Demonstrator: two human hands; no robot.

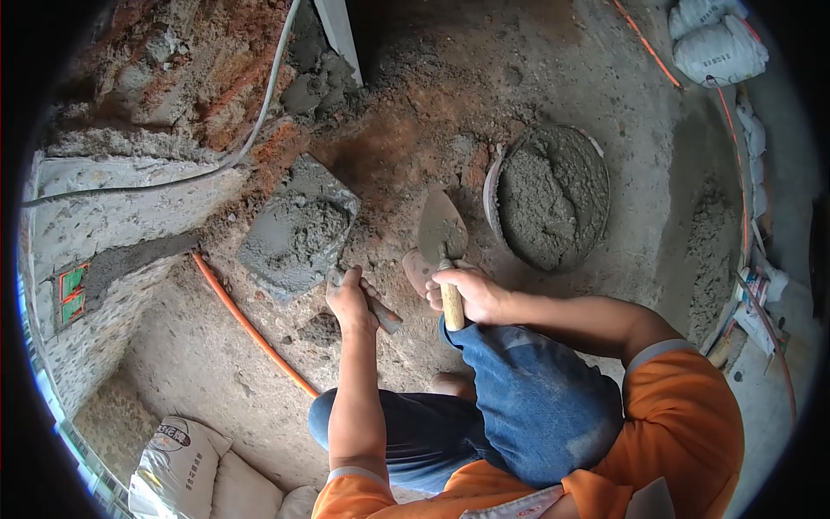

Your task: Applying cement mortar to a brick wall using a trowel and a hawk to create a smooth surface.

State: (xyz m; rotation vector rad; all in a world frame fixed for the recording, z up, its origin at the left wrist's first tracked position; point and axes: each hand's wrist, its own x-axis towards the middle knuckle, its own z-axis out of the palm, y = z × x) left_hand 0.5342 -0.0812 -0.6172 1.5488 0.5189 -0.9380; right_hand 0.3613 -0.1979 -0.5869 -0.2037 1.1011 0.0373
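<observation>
My left hand is closed round a grey handle that meets the near right edge of a square mortar board. A heap of wet grey mortar sits on the board. In my right hand is a pointed trowel, gripped by its pale wooden handle above my raised knee. Its blade points away from me, and grey mortar smears the part near the handle. Just beyond the right hand stands a round bucket filled with wet mortar.
On the left, a rough wall holds green-and-red electrical boxes. An orange conduit crosses the floor there, and a grey cable hangs above. Full sacks lie lower left; white bags sit far right. Rubble covers the far floor.
</observation>
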